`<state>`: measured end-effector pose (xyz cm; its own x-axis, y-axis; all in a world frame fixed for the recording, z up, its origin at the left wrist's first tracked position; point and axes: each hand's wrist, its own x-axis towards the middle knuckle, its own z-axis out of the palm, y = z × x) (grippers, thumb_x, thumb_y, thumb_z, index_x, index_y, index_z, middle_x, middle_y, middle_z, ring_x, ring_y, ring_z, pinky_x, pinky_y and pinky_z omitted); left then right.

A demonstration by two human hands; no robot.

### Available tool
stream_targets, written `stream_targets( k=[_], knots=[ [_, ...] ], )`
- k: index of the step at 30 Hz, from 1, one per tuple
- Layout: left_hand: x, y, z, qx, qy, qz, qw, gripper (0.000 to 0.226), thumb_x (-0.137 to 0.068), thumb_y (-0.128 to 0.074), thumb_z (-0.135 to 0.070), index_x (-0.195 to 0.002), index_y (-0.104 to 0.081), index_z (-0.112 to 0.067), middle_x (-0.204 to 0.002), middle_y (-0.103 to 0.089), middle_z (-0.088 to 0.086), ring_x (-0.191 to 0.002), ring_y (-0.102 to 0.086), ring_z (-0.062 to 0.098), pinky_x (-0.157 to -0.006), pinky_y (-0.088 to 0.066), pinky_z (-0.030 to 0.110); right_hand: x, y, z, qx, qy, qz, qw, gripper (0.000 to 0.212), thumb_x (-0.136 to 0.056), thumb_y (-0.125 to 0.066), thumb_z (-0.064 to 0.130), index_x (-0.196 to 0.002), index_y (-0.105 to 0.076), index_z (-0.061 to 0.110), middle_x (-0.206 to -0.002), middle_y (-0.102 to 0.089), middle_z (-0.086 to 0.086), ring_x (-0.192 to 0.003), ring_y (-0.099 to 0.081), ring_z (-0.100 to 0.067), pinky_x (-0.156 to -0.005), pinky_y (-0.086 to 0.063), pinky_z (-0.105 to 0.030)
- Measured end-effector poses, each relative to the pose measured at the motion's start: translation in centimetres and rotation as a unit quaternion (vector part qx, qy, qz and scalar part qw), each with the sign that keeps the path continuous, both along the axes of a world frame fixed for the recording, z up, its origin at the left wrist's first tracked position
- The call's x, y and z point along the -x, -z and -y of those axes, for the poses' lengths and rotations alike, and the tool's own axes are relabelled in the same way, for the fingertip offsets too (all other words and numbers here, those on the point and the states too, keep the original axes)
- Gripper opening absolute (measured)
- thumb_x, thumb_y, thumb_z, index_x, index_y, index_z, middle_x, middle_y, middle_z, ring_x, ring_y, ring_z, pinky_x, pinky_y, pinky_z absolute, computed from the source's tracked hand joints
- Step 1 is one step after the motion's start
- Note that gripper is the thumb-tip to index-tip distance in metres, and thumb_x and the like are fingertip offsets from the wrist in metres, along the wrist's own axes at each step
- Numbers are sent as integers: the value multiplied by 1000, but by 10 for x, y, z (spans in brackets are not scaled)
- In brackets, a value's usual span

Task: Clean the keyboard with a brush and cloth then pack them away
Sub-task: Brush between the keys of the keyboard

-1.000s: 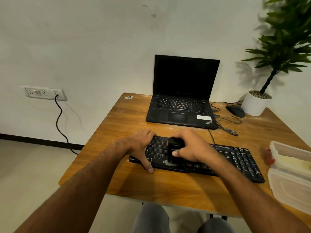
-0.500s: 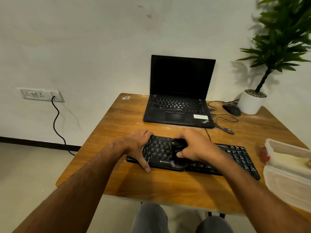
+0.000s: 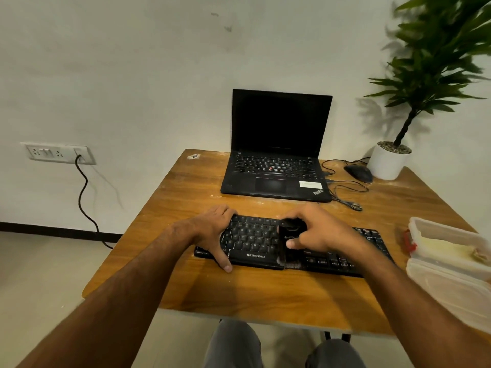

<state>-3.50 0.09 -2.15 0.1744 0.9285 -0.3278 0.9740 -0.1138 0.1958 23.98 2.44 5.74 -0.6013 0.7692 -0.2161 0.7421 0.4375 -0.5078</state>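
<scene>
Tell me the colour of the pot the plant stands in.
White. The pot shows plainly in the head view, at the table's far right corner beside the mouse.

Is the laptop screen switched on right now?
No, the laptop stands open behind the keyboard, but its screen is fully dark.
</scene>
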Motion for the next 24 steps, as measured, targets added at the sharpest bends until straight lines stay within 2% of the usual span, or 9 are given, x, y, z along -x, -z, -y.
stream_targets(
  k=[3,7,10,13,18,21,22,24],
  knots=[
    [-13,-7,-1,1,13,-43,999,137,-53,-92,-71,-157,-22,-17,-153,-31,1,-139,-30,21,-123,-29,45,-11,-5,-3,12,20,-68,997,30,-81,-80,10,-107,-74,24,-97,-74,6,-97,-67,-12,-86,-55,-37],
    [-44,-3,-4,-19,28,-35,999,140,-53,-86,-78,-158,-22,-11,-153,-31,4,-139,-30,25,-125,-27,48,-6,-5,-8,-13,72,-186,980,25,-81,-80,8,-101,-73,21,-96,-73,2,-95,-67,-14,-83,-57,-38],
    [-47,3,-7,-33,32,-21,999,141,-53,-87,-79,-157,-22,-10,-152,-33,3,-139,-32,23,-125,-26,44,12,4,-7,-75,41,-169,982,27,-78,-82,13,-103,-73,21,-95,-71,6,-95,-66,-12,-82,-55,-33],
    [-44,2,-6,-36,33,-11,999,144,-54,-87,-77,-161,-17,-11,-154,-32,2,-143,-31,21,-126,-24,40,24,19,-5,-67,13,-126,990,26,-78,-82,15,-100,-72,25,-95,-71,9,-93,-66,-10,-76,-51,-27],
    [-44,1,-6,-30,25,-10,999,144,-54,-89,-75,-161,-16,-12,-156,-30,2,-143,-30,21,-126,-24,39,5,12,-14,-59,12,-6,998,34,-78,-83,14,-108,-72,26,-104,-70,8,-102,-64,-12,-91,-52,-35],
    [-46,1,-7,-23,27,-16,999,144,-54,-89,-74,-161,-16,-11,-156,-30,3,-142,-30,22,-126,-25,40,-10,-2,-18,-78,11,59,995,42,-77,-84,15,-115,-71,28,-108,-70,6,-102,-64,-14,-89,-54,-34],
    [-46,0,-9,-23,27,-17,999,143,-54,-89,-73,-160,-17,-11,-154,-31,3,-141,-31,22,-126,-25,39,-9,-5,-18,-81,6,57,995,43,-77,-84,15,-116,-71,28,-108,-70,6,-101,-64,-13,-89,-54,-34],
    [-48,-2,-11,-22,27,-19,999,138,-54,-90,-72,-157,-22,-12,-149,-34,2,-137,-33,20,-124,-29,39,1,-7,-15,-70,4,-3,998,40,-77,-83,14,-114,-72,27,-106,-71,7,-101,-64,-11,-91,-53,-35]
  ],
)
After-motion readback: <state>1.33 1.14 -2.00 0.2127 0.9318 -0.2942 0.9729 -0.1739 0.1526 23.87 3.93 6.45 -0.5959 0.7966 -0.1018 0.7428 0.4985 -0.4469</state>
